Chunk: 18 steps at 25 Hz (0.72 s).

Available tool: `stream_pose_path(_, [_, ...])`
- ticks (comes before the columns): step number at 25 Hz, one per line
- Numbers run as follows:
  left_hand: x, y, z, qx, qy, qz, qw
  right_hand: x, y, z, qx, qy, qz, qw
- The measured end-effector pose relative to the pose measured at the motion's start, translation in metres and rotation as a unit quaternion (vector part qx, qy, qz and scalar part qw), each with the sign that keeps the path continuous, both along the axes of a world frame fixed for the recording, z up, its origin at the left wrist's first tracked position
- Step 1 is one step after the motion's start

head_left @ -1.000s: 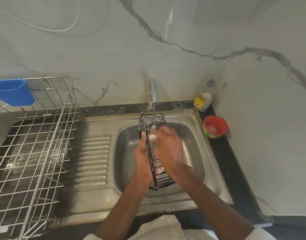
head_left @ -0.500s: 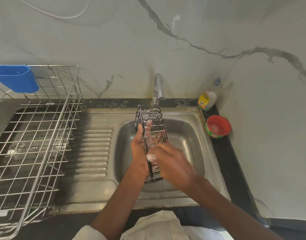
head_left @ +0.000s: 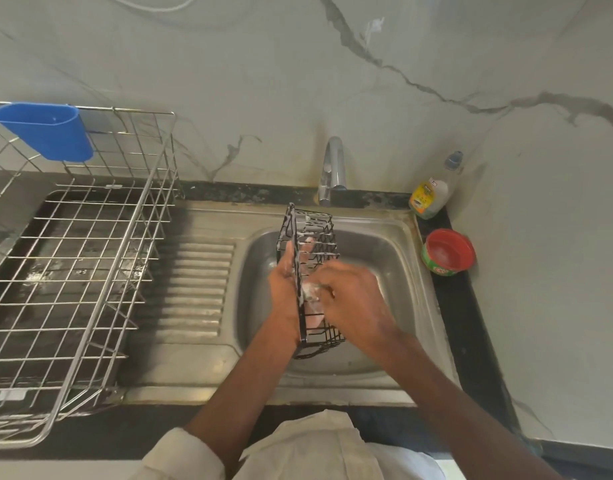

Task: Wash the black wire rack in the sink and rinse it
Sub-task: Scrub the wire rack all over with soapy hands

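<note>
The black wire rack (head_left: 315, 233) stands on end, tilted, over the steel sink (head_left: 395, 251). My left hand (head_left: 284, 292) grips its left side frame near the middle. My right hand (head_left: 350, 299) is closed on a soapy scrubber (head_left: 310, 291) pressed against the rack's wires, and it hides the rack's middle part. White foam shows on the wires and on my fingers. The tap (head_left: 331, 168) stands just behind the rack's top end; no water stream is visible.
A steel dish-drying basket (head_left: 90, 271) with a blue plastic cup holder (head_left: 45, 133) fills the left drainboard. A dish soap bottle (head_left: 430, 199) and a red tub of cleaning paste (head_left: 449, 252) stand on the black counter to the right of the sink. A marble wall rises behind.
My right hand has slid down the rack from its upper part to its middle, scrubbing. The rack stays upright in my left hand. The camera view has shifted slightly.
</note>
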State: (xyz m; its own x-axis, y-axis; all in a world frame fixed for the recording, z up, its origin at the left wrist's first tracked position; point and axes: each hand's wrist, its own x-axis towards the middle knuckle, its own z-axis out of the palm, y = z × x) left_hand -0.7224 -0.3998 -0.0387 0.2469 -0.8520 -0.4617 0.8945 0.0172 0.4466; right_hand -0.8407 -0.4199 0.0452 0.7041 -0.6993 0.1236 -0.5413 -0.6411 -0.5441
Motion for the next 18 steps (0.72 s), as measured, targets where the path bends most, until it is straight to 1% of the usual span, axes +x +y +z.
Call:
stream_pose_path(1, [0.001,-0.002,0.002,0.000,0.002,0.005,1.000,0.001,-0.002,0.003,0.041,-0.048,-0.047,0.997])
stream_pose_path(2, [0.003,-0.005,0.004,-0.001,0.012,0.007,1.000,0.003,-0.003,0.005,0.098,-0.100,-0.088,0.986])
stream_pose_path(3, [0.004,-0.005,0.007,-0.002,0.016,0.011,1.000,0.004,-0.001,0.007,0.151,-0.137,-0.112,0.973])
stream_pose_path(4, [0.004,-0.004,0.009,-0.002,0.016,0.012,1.000,0.005,0.002,0.007,0.185,-0.153,-0.113,0.964])
stream_pose_path(5, [0.004,-0.004,0.010,0.003,0.006,0.016,1.000,0.006,0.005,0.004,0.180,-0.136,-0.097,0.969])
stream_pose_path(8, [0.002,-0.003,0.007,0.022,-0.029,0.002,0.999,0.013,0.009,-0.001,0.106,-0.072,-0.044,0.991])
stream_pose_path(11, [0.010,-0.003,0.003,0.022,-0.015,0.004,1.000,0.005,0.021,-0.003,0.061,-0.066,0.031,0.995])
stream_pose_path(13, [0.012,0.001,0.006,0.025,-0.022,0.010,0.999,-0.008,0.027,-0.006,0.043,-0.060,0.087,0.993])
stream_pose_path(14, [0.012,0.004,0.011,0.030,-0.026,0.013,0.999,-0.009,0.026,-0.008,0.038,-0.062,0.078,0.994])
stream_pose_path(16, [0.006,0.008,0.017,0.031,-0.023,0.004,0.999,0.000,0.016,-0.009,0.042,-0.085,-0.022,0.995])
stream_pose_path(17, [0.004,0.009,0.014,0.035,-0.029,-0.001,0.999,0.003,0.015,-0.006,0.059,-0.104,-0.050,0.992])
stream_pose_path(18, [0.004,0.010,0.013,0.034,-0.036,-0.003,0.999,0.004,0.019,-0.005,0.068,-0.125,-0.037,0.989])
